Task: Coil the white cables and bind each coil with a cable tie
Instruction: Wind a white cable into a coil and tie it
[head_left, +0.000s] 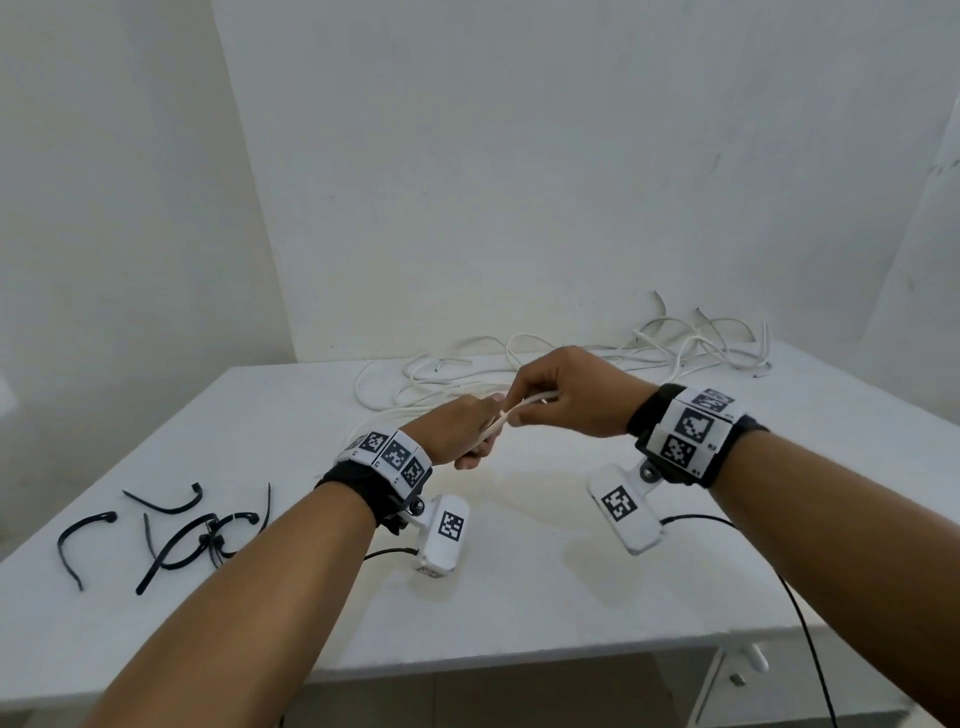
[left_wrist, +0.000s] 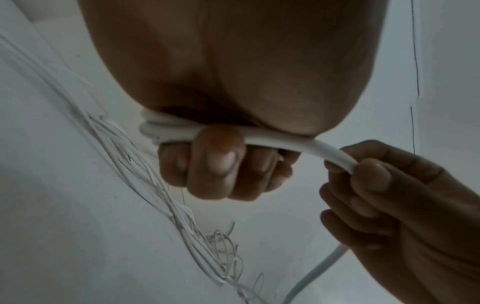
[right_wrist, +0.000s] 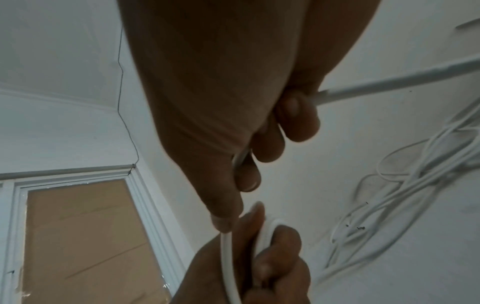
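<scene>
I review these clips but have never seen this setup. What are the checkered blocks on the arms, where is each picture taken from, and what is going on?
No robot here: a person wears a head camera plus a camera strapped under each wrist; the checkered blocks are tracking markers. The wide picture is the head view, the two close-ups look along each hand. The left hand grips a few turns of white cable, and the right hand pinches the same cable. On the white table lie loose white cables at the back and black cable ties to the left.
</scene>
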